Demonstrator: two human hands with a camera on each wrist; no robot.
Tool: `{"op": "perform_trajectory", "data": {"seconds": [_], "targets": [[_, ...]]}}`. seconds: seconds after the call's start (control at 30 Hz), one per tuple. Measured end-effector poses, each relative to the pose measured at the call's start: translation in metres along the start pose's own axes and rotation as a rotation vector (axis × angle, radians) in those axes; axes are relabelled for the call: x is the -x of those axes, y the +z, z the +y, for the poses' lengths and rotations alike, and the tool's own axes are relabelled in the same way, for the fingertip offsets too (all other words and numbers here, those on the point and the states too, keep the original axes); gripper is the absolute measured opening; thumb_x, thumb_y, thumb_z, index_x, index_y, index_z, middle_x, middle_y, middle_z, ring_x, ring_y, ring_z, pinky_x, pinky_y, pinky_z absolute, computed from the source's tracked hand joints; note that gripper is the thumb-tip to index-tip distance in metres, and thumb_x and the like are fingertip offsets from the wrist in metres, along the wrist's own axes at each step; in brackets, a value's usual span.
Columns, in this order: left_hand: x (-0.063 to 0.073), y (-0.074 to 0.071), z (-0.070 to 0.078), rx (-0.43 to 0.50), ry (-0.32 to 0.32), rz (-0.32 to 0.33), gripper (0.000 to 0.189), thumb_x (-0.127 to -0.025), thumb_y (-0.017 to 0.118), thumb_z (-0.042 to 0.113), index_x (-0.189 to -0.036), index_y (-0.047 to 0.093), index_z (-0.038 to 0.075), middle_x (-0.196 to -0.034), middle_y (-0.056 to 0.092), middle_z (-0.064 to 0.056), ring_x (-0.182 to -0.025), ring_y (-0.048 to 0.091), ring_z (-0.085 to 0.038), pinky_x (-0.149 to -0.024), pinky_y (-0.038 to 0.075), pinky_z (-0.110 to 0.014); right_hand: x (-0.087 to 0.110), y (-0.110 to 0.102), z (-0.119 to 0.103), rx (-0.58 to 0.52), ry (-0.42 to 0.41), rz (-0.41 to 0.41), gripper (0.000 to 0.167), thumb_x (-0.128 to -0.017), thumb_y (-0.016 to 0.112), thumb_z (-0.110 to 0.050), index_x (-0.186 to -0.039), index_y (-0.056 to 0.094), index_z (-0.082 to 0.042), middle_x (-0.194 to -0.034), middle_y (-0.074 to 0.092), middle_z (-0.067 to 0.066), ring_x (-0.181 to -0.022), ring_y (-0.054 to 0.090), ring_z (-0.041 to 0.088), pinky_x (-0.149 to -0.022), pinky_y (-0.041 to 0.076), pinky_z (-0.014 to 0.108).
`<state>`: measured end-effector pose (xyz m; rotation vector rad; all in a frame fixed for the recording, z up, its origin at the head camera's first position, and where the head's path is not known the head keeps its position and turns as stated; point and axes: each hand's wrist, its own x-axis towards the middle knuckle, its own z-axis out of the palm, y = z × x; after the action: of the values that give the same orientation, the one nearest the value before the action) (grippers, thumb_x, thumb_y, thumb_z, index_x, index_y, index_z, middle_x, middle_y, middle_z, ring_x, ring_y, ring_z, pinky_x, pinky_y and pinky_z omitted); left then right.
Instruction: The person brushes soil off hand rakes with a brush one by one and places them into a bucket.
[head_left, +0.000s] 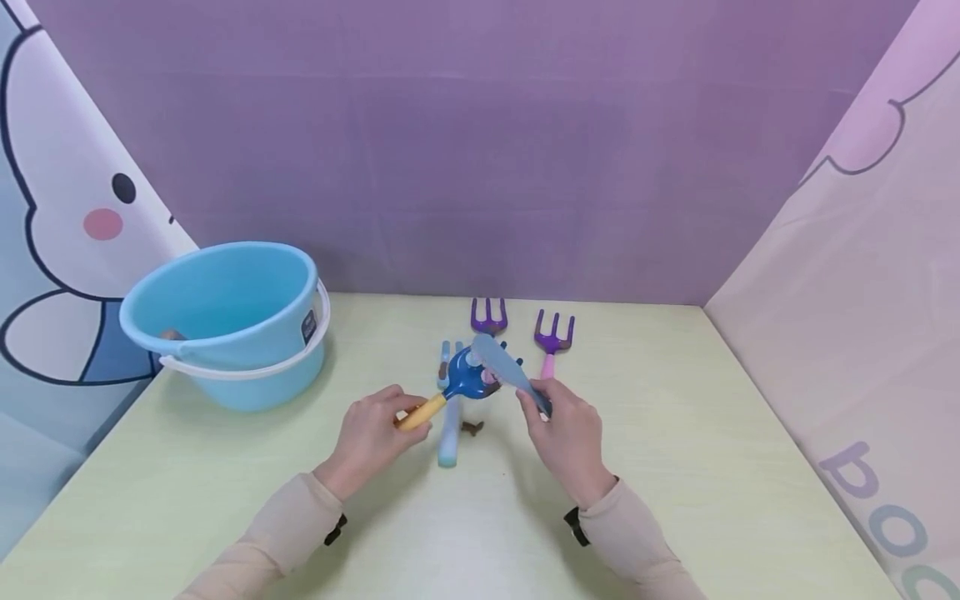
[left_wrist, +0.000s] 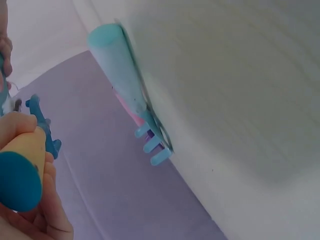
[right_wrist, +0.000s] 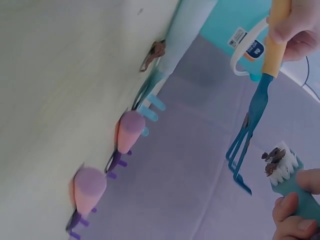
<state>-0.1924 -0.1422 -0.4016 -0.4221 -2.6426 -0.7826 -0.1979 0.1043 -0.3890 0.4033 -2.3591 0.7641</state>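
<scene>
My left hand (head_left: 375, 437) grips the yellow handle of a small garden rake (head_left: 467, 377) with a blue, pronged head, raised over the table. In my right hand (head_left: 567, 433) is a scrubbing brush (head_left: 501, 363) with a blue-green back. Its white bristles, seen in the right wrist view, carry brown clumps (right_wrist: 274, 161) and face the rake's prongs (right_wrist: 240, 150). From the head view the brush overlaps the rake head. Beneath both lies a light-blue hand fork (head_left: 448, 433), partly hidden by the rake. A brown crumb (head_left: 472, 427) sits beside its handle.
Two purple forks with pink handles, one behind the brush (head_left: 489, 318) and one to its right (head_left: 553, 340), lie toward the back. A blue bucket (head_left: 247, 379) with a white handle stands at the left. A purple backdrop (head_left: 487, 167) closes off the table's far edge.
</scene>
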Motion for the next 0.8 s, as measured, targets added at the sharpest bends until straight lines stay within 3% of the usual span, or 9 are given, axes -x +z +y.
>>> {"op": "perform_trajectory", "data": {"seconds": [0.3, 0.67, 0.8], "targets": [[-0.004, -0.007, -0.006, -0.004, -0.092, 0.026, 0.027, -0.072, 0.075, 0.023, -0.096, 0.072, 0.011, -0.071, 0.056, 0.005, -0.054, 0.043, -0.006, -0.05, 0.037, -0.02, 0.012, -0.002, 0.008, 0.143, -0.194, 0.08, 0.023, -0.076, 0.073, -0.018, -0.088, 0.065, 0.0, -0.069, 0.066, 0.006, -0.051, 0.06, 0.012, -0.042, 0.044, 0.022], [-0.005, -0.006, -0.008, -0.006, -0.068, 0.052, 0.027, -0.073, 0.074, 0.023, -0.096, 0.072, 0.011, -0.07, 0.055, 0.005, -0.055, 0.043, -0.006, -0.05, 0.036, -0.02, 0.017, 0.004, 0.008, 0.298, -0.336, 0.099, 0.026, -0.073, 0.074, -0.02, -0.087, 0.065, -0.001, -0.067, 0.063, 0.006, -0.047, 0.056, 0.013, -0.037, 0.038, 0.021], [-0.004, -0.004, -0.008, -0.01, -0.024, 0.087, 0.025, -0.073, 0.074, 0.021, -0.095, 0.072, 0.01, -0.07, 0.055, 0.006, -0.055, 0.042, -0.005, -0.05, 0.035, -0.019, 0.02, 0.008, 0.005, 0.346, -0.4, 0.141, 0.027, -0.085, 0.06, -0.026, -0.087, 0.068, 0.0, -0.069, 0.064, 0.008, -0.047, 0.056, 0.015, -0.037, 0.039, 0.023]]}}
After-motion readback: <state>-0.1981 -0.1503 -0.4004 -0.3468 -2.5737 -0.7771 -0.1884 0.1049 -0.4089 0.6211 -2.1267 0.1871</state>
